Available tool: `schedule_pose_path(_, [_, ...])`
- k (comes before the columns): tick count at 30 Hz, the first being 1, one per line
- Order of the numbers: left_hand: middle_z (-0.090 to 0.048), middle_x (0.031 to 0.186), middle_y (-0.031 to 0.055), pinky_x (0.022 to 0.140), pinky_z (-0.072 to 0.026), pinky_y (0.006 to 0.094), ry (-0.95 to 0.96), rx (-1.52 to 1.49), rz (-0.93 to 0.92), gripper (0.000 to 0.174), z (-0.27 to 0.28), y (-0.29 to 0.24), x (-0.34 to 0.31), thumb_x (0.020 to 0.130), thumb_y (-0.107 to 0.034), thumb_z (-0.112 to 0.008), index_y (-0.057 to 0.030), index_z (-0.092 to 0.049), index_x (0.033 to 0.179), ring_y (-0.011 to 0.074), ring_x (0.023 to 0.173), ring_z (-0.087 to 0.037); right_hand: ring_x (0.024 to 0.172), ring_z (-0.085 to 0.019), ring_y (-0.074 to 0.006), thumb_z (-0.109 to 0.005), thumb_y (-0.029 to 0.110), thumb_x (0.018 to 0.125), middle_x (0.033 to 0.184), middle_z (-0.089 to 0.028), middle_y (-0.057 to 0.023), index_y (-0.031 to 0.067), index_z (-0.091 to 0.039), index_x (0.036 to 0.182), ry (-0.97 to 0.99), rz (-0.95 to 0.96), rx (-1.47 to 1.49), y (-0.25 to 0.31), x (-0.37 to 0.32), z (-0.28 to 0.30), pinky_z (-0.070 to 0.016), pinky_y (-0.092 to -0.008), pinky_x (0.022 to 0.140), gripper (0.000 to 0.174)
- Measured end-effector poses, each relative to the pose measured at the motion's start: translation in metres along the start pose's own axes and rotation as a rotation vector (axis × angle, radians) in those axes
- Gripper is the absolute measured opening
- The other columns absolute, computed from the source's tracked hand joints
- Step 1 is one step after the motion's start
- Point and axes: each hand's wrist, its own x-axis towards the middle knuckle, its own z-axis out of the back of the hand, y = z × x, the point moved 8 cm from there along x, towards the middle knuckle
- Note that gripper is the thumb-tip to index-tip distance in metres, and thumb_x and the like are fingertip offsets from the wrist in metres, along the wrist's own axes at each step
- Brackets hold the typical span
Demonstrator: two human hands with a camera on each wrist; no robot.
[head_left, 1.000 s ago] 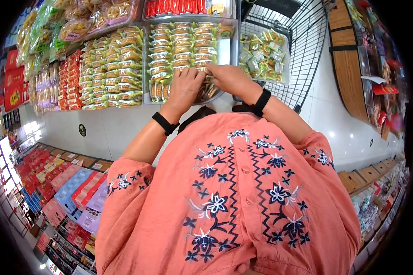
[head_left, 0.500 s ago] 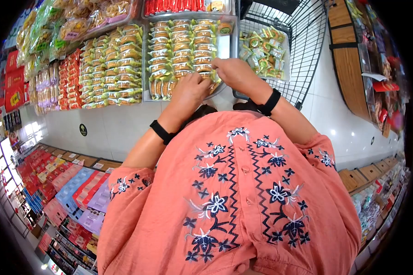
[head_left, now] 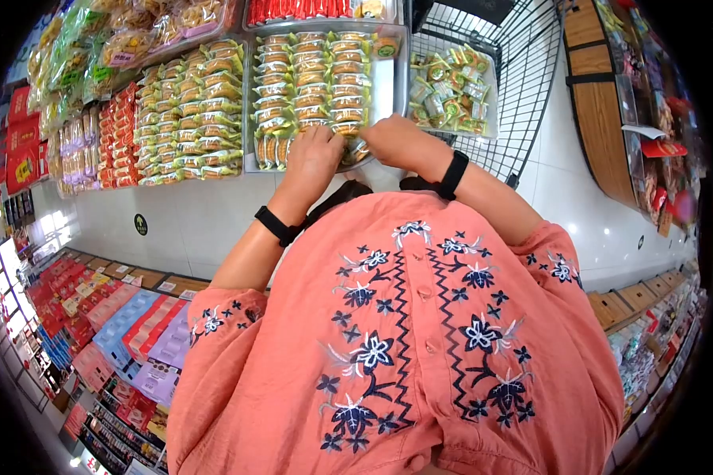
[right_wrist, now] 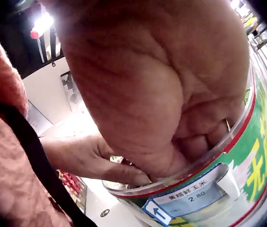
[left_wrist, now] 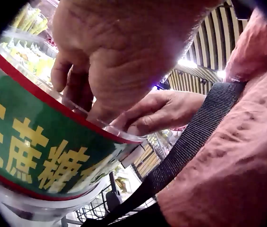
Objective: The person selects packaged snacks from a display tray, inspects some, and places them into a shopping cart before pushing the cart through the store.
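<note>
Round wrapped biscuits (head_left: 313,77) in clear and yellow-green packets stand in columns inside a clear bin (head_left: 251,103). At its front edge, more packets (head_left: 272,150) are turned on edge in a row. My left hand (head_left: 315,162) reaches over the front rim, its bent fingers down among the packets. Close to its right, my right hand (head_left: 404,142) is curled at the front right corner, gripping a wrapped biscuit (head_left: 359,149). Green-and-red signage (left_wrist: 39,142) wraps the bin's outside, partly covering the fingertips in the left wrist view. Cannot tell what the left fingertips hold.
A wire shopping cart (head_left: 523,95) stands to the right, with a tray (head_left: 493,119) of small green packets beside the bin. More packaged snacks (head_left: 190,119) fill the left. A price label (right_wrist: 190,196) is fixed on the bin. Wooden shelving (head_left: 598,119) curves along the far right.
The hands were close together at the front corner, then drew slightly apart. Now the right hand has come down nearer the rim, and the left fingers have shifted leftward over the front row.
</note>
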Motion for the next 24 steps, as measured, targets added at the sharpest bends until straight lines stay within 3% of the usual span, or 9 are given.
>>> schedule_pose_path(6, [-0.059, 0.087, 0.0088, 0.075, -0.0463, 0.0422, -0.025, 0.026, 0.018, 0.010, 0.009, -0.005, -0.001, 0.084, -0.009, -0.061, -0.0083, -0.069, 0.090, 0.0291, 0.088, -0.060, 0.083, -0.068, -0.0435, -0.055, 0.013, 0.091, 0.086, -0.070, -0.0229, 0.0029, -0.067, 0.103, 0.086, -0.039, 0.088, -0.001, 0.006, -0.010, -0.0532, -0.0532, 0.073, 0.019])
schedule_pose_path(13, [-0.061, 0.089, 0.0107, 0.074, -0.0470, 0.0456, 0.008, -0.046, 0.083, 0.016, 0.010, -0.005, -0.002, 0.083, -0.008, -0.068, -0.0086, -0.069, 0.099, 0.0319, 0.089, -0.060, 0.093, -0.070, -0.0421, -0.059, 0.009, 0.087, 0.095, -0.072, -0.0230, 0.0039, -0.069, 0.106, 0.101, -0.087, 0.175, -0.003, 0.008, -0.006, -0.0548, -0.0511, 0.080, 0.022])
schedule_pose_path(16, [-0.062, 0.089, 0.0111, 0.075, -0.0475, 0.0465, -0.005, -0.155, 0.098, 0.019, 0.010, -0.010, 0.002, 0.082, -0.009, -0.068, -0.0074, -0.066, 0.101, 0.0322, 0.088, -0.061, 0.087, -0.066, -0.0479, -0.052, 0.011, 0.094, 0.091, -0.069, -0.0274, 0.0003, -0.062, 0.107, 0.072, -0.035, 0.258, 0.002, 0.006, 0.001, -0.0515, -0.0540, 0.075, 0.020])
schedule_pose_path(24, [-0.065, 0.091, 0.0133, 0.076, -0.0494, 0.0469, 0.001, -0.117, 0.127, 0.025, -0.004, -0.018, 0.014, 0.084, -0.014, -0.073, -0.0038, -0.063, 0.105, 0.0353, 0.089, -0.062, 0.090, -0.064, -0.0505, -0.048, 0.005, 0.093, 0.097, -0.068, -0.0304, -0.0012, -0.059, 0.113, 0.032, 0.004, 0.396, -0.007, 0.014, -0.009, -0.0508, -0.0533, 0.078, 0.023])
